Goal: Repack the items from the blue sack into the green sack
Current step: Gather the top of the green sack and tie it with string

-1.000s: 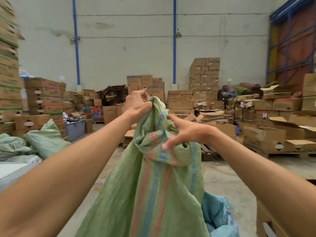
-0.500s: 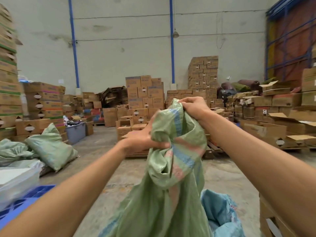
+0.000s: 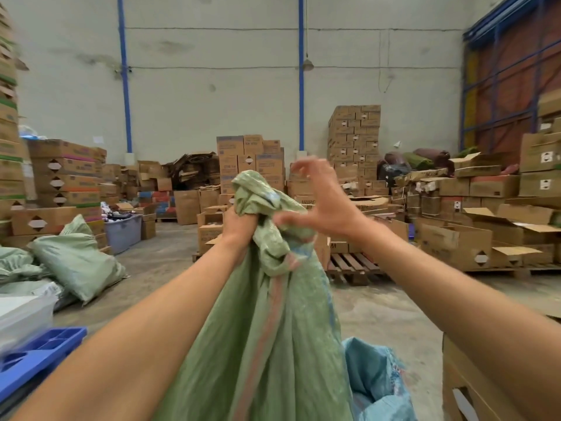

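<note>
Warehouse concrete floor (image 3: 379,308) ringed with stacked cardboard boxes (image 3: 353,138), green sack (image 3: 273,329) upright before you, blue sack (image 3: 376,381) low beside it, your left hand (image 3: 239,227) clenched round its bunched neck, your right hand (image 3: 321,202) spread, thumb touching the cloth.

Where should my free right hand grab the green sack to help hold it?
Probably the twisted neck of the green sack, just under the left hand gripping it. Bring the open right hand in from the right: the cloth is bunched narrow there.
</note>
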A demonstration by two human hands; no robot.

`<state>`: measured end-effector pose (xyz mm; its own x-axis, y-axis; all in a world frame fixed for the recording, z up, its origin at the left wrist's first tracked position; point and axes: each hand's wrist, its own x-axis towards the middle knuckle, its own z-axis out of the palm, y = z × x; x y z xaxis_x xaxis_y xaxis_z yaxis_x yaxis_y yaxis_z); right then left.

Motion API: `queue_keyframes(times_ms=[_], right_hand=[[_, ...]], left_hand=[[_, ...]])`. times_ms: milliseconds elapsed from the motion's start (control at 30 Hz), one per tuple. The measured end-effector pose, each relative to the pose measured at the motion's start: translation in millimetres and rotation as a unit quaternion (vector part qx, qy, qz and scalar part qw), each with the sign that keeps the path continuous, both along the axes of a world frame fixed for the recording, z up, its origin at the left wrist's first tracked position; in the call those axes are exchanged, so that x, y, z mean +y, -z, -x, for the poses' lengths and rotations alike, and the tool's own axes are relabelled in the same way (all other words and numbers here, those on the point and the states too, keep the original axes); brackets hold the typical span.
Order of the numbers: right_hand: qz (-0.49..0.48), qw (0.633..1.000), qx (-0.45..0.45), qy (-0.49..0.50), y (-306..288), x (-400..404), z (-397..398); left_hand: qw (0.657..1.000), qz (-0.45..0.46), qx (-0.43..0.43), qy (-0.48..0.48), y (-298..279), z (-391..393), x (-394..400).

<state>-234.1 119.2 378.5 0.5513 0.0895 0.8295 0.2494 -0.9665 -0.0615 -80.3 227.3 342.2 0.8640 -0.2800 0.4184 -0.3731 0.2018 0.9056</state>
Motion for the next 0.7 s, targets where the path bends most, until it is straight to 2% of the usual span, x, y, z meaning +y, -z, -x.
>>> queue_keyframes(times_ms=[67,100,133,200,267,333,400,433,500,567,600,667,700], right_hand=[[0.210,0.973,0.060,0.076,33.0,-4.1,-5.7],[0.272,0.951,0.079,0.121,49.6,-5.0,-9.2],[0.287,0.942,0.077,0.153,62.8,-3.8,-12.2],[0.246,0.953,0.036,0.173,75.4,-1.7,-19.8],[0.183,0.976,0.018,0.121,71.2,1.6,-19.9],[0.048,0.994,0.097,0.026,52.6,-1.5,-11.0],[-0.096,0.984,0.149,-0.031,24.6,-8.6,-1.1],[-0.142,0.980,0.133,-0.030,10.2,-12.2,3.0],[-0.184,0.982,0.036,0.014,-14.1,-18.0,6.8],[-0.196,0.978,-0.034,0.070,-24.5,-9.3,2.3],[-0.203,0.974,-0.060,0.083,-25.6,-0.6,-3.7],[-0.264,0.958,-0.080,0.074,-23.2,15.9,-16.3],[-0.314,0.946,-0.063,0.045,-22.3,20.5,-20.7]], left_hand=[[0.998,0.011,0.046,-0.042,-0.3,-5.1,2.0],[0.997,0.008,0.066,-0.037,-1.3,-4.8,2.3],[0.997,0.006,0.079,-0.016,-2.8,-3.9,1.6],[0.994,0.010,0.097,0.038,-4.1,-2.7,0.3],[0.993,0.007,0.094,0.068,-6.0,-2.4,6.9],[0.988,-0.028,0.071,0.132,-6.4,-4.8,21.7],[0.964,-0.091,0.059,0.241,-5.0,-10.4,40.4],[0.948,-0.123,0.047,0.289,-4.3,-12.8,48.4],[0.917,-0.199,-0.026,0.345,-5.6,-11.5,56.7],[0.904,-0.252,-0.125,0.322,-7.5,-0.5,52.8],[0.910,-0.250,-0.148,0.295,-9.0,4.6,47.4],[0.938,-0.190,-0.151,0.249,-8.2,12.1,35.5],[0.949,-0.151,-0.141,0.237,-5.6,13.0,31.1]])
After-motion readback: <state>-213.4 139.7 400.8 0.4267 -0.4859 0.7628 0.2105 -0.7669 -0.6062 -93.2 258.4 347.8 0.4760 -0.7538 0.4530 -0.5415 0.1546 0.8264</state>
